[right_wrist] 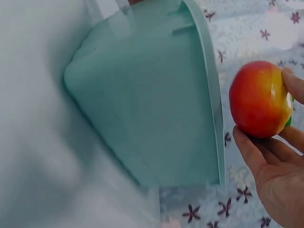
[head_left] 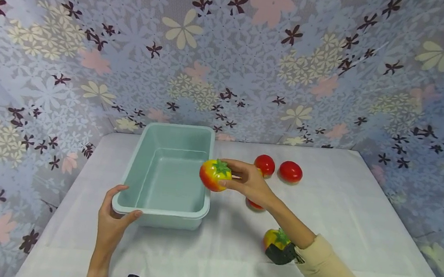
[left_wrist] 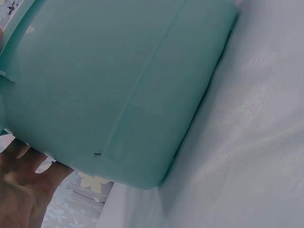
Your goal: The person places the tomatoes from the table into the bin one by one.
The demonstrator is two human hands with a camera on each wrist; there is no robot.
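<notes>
My right hand (head_left: pixel 248 178) grips a red-and-yellow toy tomato (head_left: pixel 215 174) with a green star-shaped top, over the right rim of a pale green plastic bin (head_left: pixel 171 213). In the right wrist view the toy tomato (right_wrist: pixel 259 99) sits between thumb and fingers, just beyond the bin's rim (right_wrist: pixel 211 80). With my left hand (head_left: pixel 112 217) I hold the bin's near left corner, thumb on the front rim and fingers over the left side. The left wrist view shows the bin's outer wall (left_wrist: pixel 118 85) and part of the hand (left_wrist: pixel 23 185). Bare floor shows inside the bin.
Two shiny red fruits (head_left: pixel 290 172) lie behind my right hand. Another red one (head_left: pixel 255 205) is partly hidden under the forearm. A second red-and-yellow toy tomato (head_left: pixel 272 239) lies beside the black wrist strap (head_left: pixel 280 255). White cloth (head_left: pixel 360 229) covers the table; flowered walls rise behind.
</notes>
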